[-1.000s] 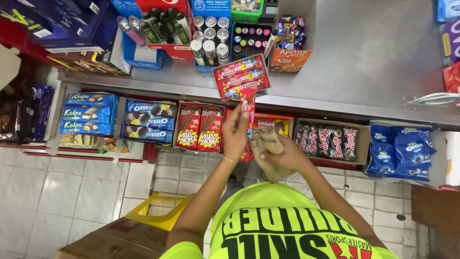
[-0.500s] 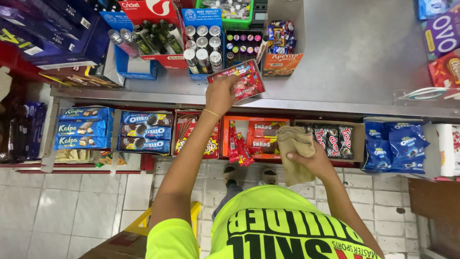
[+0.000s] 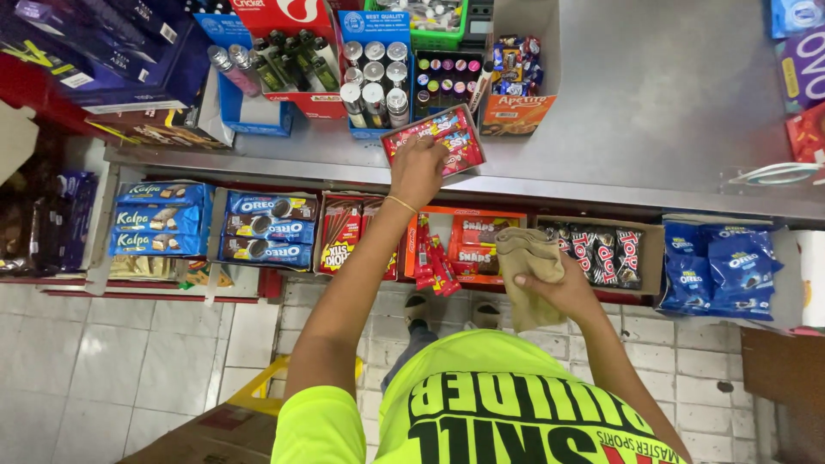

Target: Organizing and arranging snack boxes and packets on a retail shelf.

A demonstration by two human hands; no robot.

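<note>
The left hand [image 3: 418,167] grips a red snack pack [image 3: 436,142], already set down on the grey counter [image 3: 653,94], while the right hand [image 3: 559,288] clutches a tan cloth [image 3: 526,271] near the shelf, wiping not begun.

Neon yellow-green t-shirt [image 3: 481,404] with short sleeves and big black block lettering across the front, plus a thin gold bracelet [image 3: 400,204] on the left wrist. Bare forearms otherwise.
</note>
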